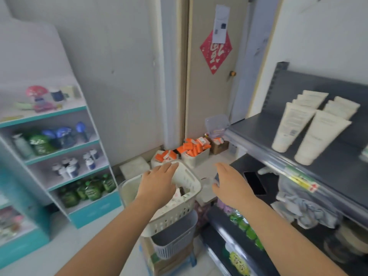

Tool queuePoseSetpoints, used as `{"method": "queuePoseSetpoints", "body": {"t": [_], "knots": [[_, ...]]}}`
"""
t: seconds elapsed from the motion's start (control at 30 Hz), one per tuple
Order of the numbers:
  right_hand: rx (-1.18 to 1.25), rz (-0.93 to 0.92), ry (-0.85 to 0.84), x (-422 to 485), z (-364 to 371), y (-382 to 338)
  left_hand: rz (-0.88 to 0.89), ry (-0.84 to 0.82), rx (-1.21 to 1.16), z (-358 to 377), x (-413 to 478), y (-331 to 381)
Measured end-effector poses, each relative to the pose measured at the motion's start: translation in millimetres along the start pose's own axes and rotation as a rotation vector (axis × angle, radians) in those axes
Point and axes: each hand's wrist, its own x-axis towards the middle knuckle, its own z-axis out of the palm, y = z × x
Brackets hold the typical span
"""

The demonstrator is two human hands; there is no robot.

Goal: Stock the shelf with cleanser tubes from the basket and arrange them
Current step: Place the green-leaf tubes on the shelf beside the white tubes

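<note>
The left hand (pixel 157 182) is reaching into the white basket (pixel 187 204), fingers curling around a pale tube (pixel 179 174) at its rim. The right hand (pixel 231 184) is hovering beside it, fingers loosely spread, holding nothing. More tubes (pixel 310 124) are lying on the shelf (pixel 258 124) at right

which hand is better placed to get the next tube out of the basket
Left. The left hand is already over the white basket, fingers on a tube at its rim. The right hand hangs open beside the basket, nearer the shelf.
</note>
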Motion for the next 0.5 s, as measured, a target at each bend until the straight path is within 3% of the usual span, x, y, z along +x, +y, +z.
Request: {"method": "queuePoseSetpoints", "body": {"t": [0.23,0.5], "knots": [[-0.007,-0.101,-0.075,45.0,36.5,-39.9,-0.162,-0.072,0.018,21.5,-6.4,-67.9],[-0.022,-0.187,-0.216,112.2,93.1,-38.5,-0.278,-0.185,0.052,72.3,22.9,-107.3]]}}
